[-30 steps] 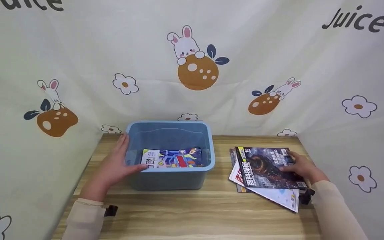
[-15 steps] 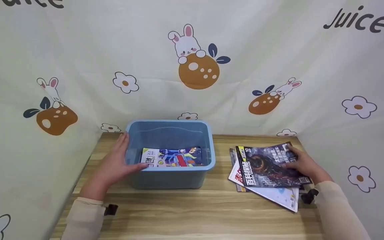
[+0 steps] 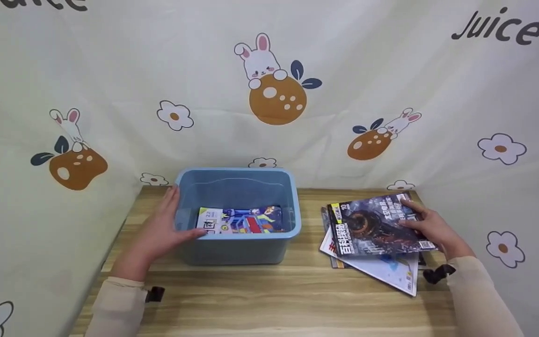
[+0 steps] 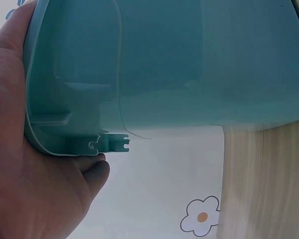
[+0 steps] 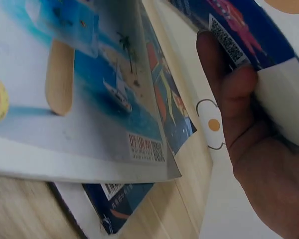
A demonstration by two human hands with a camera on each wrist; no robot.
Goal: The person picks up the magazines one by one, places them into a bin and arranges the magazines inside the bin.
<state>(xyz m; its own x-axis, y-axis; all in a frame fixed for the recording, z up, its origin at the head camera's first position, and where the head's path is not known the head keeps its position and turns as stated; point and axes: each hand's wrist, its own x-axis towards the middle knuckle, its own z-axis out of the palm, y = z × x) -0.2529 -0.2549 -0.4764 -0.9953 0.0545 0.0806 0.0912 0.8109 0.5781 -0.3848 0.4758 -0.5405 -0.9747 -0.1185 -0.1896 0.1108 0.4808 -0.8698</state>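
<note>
My left hand (image 3: pixel 155 236) grips the near left corner of a blue plastic storage bin (image 3: pixel 239 250), its thumb over the front rim and its fingers along the left side. Inside the bin lies a colourful magazine (image 3: pixel 251 220). On the right, my right hand (image 3: pixel 435 231) holds a dark-covered magazine (image 3: pixel 377 227) by its right edge, with the thumb on the cover. That magazine tilts up from the pile. Under it a white magazine (image 3: pixel 398 276) lies askew, and in the right wrist view its cover (image 5: pixel 89 99) shows a beach and a sailboat.
Beneath the white magazine, more magazines (image 5: pixel 122 199) peek out on the wooden table (image 3: pixel 251 299). A printed cloth (image 3: pixel 213 140) with rabbits and flowers hangs behind and along both sides. The bin stands close to the back cloth.
The right hand has lifted the right side of the dark magazine and turned it slightly, baring more of the white one. The left hand and bin stay put.
</note>
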